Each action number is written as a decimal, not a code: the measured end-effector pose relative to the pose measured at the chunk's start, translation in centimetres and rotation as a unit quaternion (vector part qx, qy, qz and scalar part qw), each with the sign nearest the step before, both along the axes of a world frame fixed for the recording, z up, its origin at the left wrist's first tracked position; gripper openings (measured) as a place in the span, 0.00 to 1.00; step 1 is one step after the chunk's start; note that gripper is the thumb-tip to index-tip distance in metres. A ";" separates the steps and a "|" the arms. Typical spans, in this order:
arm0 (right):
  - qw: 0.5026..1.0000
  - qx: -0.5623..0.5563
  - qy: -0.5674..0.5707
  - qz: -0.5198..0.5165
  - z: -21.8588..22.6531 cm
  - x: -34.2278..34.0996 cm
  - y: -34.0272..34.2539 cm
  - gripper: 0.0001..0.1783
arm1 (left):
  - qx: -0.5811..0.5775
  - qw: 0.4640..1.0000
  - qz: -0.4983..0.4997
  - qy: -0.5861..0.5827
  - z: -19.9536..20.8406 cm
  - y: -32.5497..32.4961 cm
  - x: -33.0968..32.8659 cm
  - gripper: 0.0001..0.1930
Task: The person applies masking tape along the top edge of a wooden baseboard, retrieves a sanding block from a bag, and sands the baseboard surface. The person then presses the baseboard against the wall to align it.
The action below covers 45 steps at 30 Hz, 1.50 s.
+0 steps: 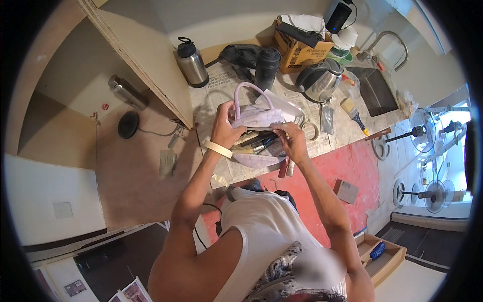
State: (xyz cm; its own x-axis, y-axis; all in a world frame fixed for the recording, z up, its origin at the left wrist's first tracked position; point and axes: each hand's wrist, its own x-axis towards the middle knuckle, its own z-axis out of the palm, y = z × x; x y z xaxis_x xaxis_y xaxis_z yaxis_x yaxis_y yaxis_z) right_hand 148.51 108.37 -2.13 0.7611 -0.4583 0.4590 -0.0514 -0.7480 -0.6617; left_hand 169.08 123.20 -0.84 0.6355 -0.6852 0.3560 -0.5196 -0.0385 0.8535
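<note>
The left hand (pixel 225 130) is gripping the upper edge of a pale lilac bag (pixel 261 117), fingers curled over the fabric, apparently to hold the mouth open and keep the soft bag from slumping. A roll of masking tape (pixel 218 148) is sitting on that wrist like a bracelet, probably parked there to keep it within reach while both hands are occupied. The right hand (pixel 292 141) is closing on the handles of a bundle of paintbrushes (pixel 259 142), which are lying across the bag's lower edge, ferrules and handles pointing toward the person's left; whether they are partly inside the bag cannot be told. The bag's looped handle (pixel 254 90) is standing up clear of the hands.

The bag is resting on a worktop (pixel 347 133) covered with newspaper sheets (pixel 221 80), presumably laid down to protect the surface.

Beyond the hands, a steel flask with black cap (pixel 191 63) and a dark tumbler (pixel 266 68) are standing upright. A metal kettle (pixel 319 80) is sitting to the right of them, with a cardboard box (pixel 302 50) of oddments behind it. A single yellow-handled brush (pixel 353 114) is lying near the dark sink (pixel 376 93). A second steel bottle (pixel 127 91) is lying on its side within the open cabinet (pixel 75 100) at left. Two pedestal fans (pixel 425 189) are standing on the floor at right.
</note>
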 end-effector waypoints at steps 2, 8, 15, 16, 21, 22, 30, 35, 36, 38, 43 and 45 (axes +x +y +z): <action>0.997 0.080 0.006 0.003 0.8 0.8 -0.3 0.09 | -0.008 0.999 0.012 0.045 -0.9 -0.2 0.6 0.28; 0.981 0.195 0.001 -0.017 -0.1 3.5 -2.9 0.11 | -0.009 0.986 0.014 0.168 -2.4 -3.3 4.4 0.17; 0.883 0.457 -0.107 -0.001 -1.6 4.6 -4.5 0.09 | 0.043 0.975 -0.051 0.212 -2.0 -2.9 6.5 0.20; 0.885 0.456 -0.089 -0.006 -2.1 4.5 -4.6 0.09 | 0.048 0.970 -0.085 0.224 -1.8 -2.8 6.2 0.22; 0.858 0.507 -0.079 -0.023 -3.2 5.5 -3.2 0.07 | 0.063 0.960 -0.129 0.239 -1.5 -2.6 4.9 0.25; 0.857 0.512 -0.053 -0.024 -2.9 5.4 -3.2 0.06 | 0.068 0.967 -0.121 0.214 -1.4 -2.6 4.9 0.24; 0.896 0.443 -0.039 -0.006 -1.9 4.5 -4.0 0.07 | 0.065 0.966 -0.120 0.219 -1.7 -3.2 4.6 0.26; 0.881 0.468 -0.065 -0.008 -1.5 4.5 -3.8 0.08 | 0.014 0.951 -0.181 0.250 -1.5 -3.1 3.7 0.52; 0.876 0.478 -0.066 -0.004 -1.6 4.5 -3.9 0.08 | -0.007 0.965 -0.136 0.223 -1.0 -3.4 2.9 0.54; 0.865 0.498 -0.068 0.005 -1.8 4.6 -4.2 0.07 | -0.032 0.999 0.004 0.038 -1.3 -4.2 2.7 0.49; 0.864 0.497 -0.077 0.026 -2.0 5.1 -4.1 0.07 | -0.027 0.994 -0.096 0.039 0.9 -5.0 3.0 0.17; 0.886 0.457 -0.082 0.000 -2.6 5.3 -4.4 0.07 | -0.052 0.992 -0.092 0.070 0.2 -5.5 3.3 0.18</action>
